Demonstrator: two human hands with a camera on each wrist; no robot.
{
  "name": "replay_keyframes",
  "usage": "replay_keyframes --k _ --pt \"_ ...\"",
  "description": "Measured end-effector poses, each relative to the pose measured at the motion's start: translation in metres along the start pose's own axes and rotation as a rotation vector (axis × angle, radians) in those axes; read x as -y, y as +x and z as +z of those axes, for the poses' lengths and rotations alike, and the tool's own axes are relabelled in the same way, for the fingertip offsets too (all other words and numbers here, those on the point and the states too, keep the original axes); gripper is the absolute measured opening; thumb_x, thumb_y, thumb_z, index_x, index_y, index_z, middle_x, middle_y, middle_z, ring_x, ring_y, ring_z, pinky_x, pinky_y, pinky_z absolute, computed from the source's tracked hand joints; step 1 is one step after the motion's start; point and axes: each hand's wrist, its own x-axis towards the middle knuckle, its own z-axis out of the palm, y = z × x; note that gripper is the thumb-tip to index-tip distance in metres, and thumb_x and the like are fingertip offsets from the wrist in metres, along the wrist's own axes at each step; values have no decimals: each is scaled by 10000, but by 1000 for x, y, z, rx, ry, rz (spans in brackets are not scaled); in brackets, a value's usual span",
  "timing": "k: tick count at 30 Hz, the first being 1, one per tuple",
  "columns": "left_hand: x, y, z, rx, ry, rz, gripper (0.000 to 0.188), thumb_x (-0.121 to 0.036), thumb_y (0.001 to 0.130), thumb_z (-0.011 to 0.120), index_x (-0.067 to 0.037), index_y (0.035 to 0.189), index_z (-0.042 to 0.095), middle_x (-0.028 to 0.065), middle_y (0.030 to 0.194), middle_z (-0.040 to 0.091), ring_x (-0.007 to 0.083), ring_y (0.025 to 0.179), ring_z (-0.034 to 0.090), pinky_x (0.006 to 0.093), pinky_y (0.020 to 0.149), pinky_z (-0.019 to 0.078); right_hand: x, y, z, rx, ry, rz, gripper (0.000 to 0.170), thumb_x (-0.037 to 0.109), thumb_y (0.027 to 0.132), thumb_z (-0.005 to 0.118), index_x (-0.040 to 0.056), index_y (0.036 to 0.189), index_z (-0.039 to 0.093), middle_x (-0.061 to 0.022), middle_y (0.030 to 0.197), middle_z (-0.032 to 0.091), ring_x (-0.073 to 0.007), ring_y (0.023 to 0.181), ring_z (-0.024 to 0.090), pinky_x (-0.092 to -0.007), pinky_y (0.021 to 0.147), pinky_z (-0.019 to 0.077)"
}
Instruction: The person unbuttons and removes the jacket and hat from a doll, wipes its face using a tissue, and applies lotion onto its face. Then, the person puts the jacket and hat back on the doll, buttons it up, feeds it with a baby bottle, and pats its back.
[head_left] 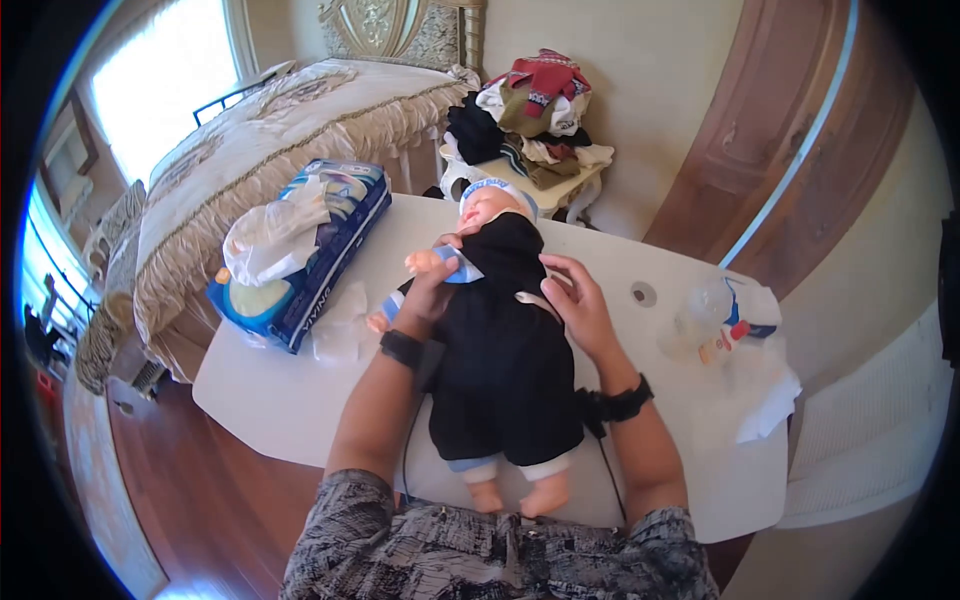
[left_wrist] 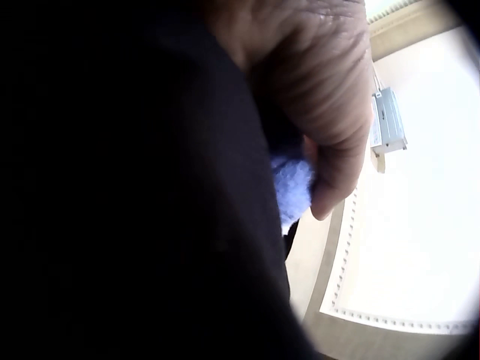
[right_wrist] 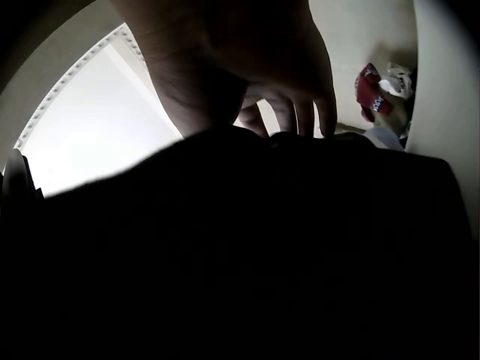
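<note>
A baby doll (head_left: 490,205) in a white and blue cap lies on its back, its bare feet toward the person. A black garment (head_left: 505,370) covers its body and upper legs. My left hand (head_left: 432,292) grips the doll's arm by its light blue sleeve (head_left: 463,268), with the thumb over the cloth; the doll's small hand sticks out beside it. In the left wrist view, blue cloth (left_wrist: 292,187) shows next to my thumb. My right hand (head_left: 582,312) rests at the garment's right edge, fingers extended and thumb lying on the black cloth. The garment hides the fingertips in the right wrist view.
The doll lies on a white table (head_left: 270,400). A blue diaper pack (head_left: 340,260) with white cloth (head_left: 275,235) on it stands at left. At right are a clear bottle (head_left: 705,305), a red-capped bottle (head_left: 722,343) and white paper (head_left: 765,410). Clothes (head_left: 535,110) are piled on a stand behind.
</note>
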Motion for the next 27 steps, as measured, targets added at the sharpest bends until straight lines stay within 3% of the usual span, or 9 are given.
replay_keyframes --k 2,8,11,14,21,24,27 --pt "3 -3 -4 7 -107 -2 339 -157 819 677 -108 1109 509 99 1387 451 227 1274 428 361 1045 371 -7 -7 5 -41 -5 7 429 226 950 578 74 1341 489 -89 1383 463 -226 1312 419 -405 1100 315" --pt "0 -9 -16 17 -307 50 375 -179 808 690 -124 1129 503 102 1424 423 290 1364 360 449 1145 264 -7 -27 39 -352 -60 -227 553 275 990 420 40 1476 301 -147 1515 309 -265 1425 254 -410 1169 154" --pt "1 -9 -22 4 -323 44 403 -189 792 710 -126 1133 506 102 1423 432 288 1366 362 451 1151 257 -17 -34 39 130 -58 -68 618 343 1000 371 10 1498 219 -163 1560 208 -279 1457 171 -414 1176 120" --pt "1 -10 -22 6 -322 41 425 -196 787 721 -126 1146 506 108 1422 438 288 1367 363 451 1154 254 -26 -38 48 18 -55 -133 639 384 1004 322 -4 1498 201 -166 1569 182 -287 1466 142 -409 1180 111" --pt "0 -10 -16 33 -349 33 423 -181 811 700 -127 1166 476 134 1425 409 299 1331 403 441 1115 315 -18 -40 58 89 184 15 818 594 976 309 50 1526 43 -143 1572 153 -264 1430 234 -443 1192 113" --pt "0 -10 -17 39 -369 25 417 -170 828 692 -121 1178 471 152 1365 455 286 1284 454 404 1095 349 -20 -47 66 -67 607 132 800 574 980 338 76 1529 36 -154 1544 216 -265 1387 321 -433 1167 231" --pt "2 -10 -23 35 -368 13 412 -168 839 689 -114 1183 469 140 1336 481 272 1257 478 391 1078 366 -40 -49 67 -36 654 68 766 557 985 349 120 1531 36 -179 1506 272 -284 1336 396 -426 1102 353"
